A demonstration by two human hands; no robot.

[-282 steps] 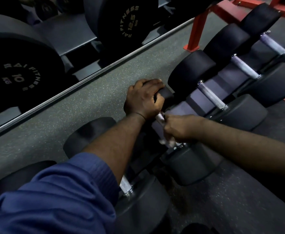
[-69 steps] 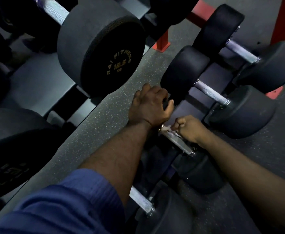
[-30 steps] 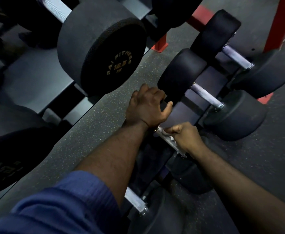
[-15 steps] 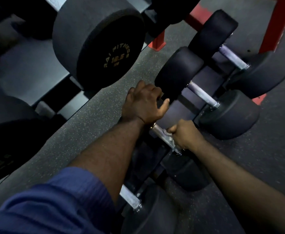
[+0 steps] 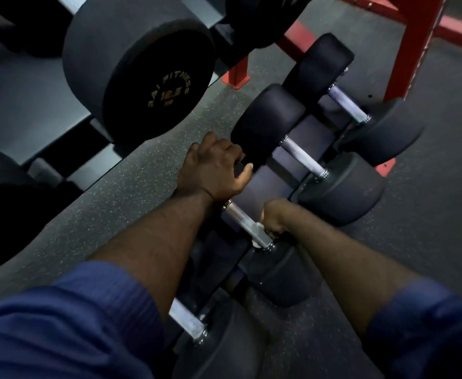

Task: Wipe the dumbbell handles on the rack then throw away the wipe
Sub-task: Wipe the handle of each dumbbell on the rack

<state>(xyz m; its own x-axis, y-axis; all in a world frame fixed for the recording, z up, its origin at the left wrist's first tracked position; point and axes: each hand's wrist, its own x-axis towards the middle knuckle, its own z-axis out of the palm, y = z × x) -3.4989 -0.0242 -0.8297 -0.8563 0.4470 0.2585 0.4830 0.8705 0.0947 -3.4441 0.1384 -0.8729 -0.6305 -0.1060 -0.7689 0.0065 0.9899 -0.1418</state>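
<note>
Head view: the right grip [image 5: 275, 217] is closed around the wipe [image 5: 257, 233] and, through it, the near end of a steel handle [image 5: 236, 213]. The white wipe shows only as a small fold at the lower edge of the fingers, pressed to the bar just above the collar of the near head [image 5: 282, 274]. Beyond this grip the bare part of the handle runs up and away to the left grip [image 5: 216, 168], whose fingers curl over the far head [image 5: 240, 169] of the same dumbbell, thumb stretched out toward the neighbouring weight. Past the right grip, further along the rack [image 5: 405, 50], lie two more dumbbells side by side, their handles, second handle [image 5: 302, 157] and third handle [image 5: 346, 103], untouched. Under the left forearm, nearer the person, another handle [image 5: 186, 318] shows beside a blue sleeve [image 5: 60, 329].
</note>
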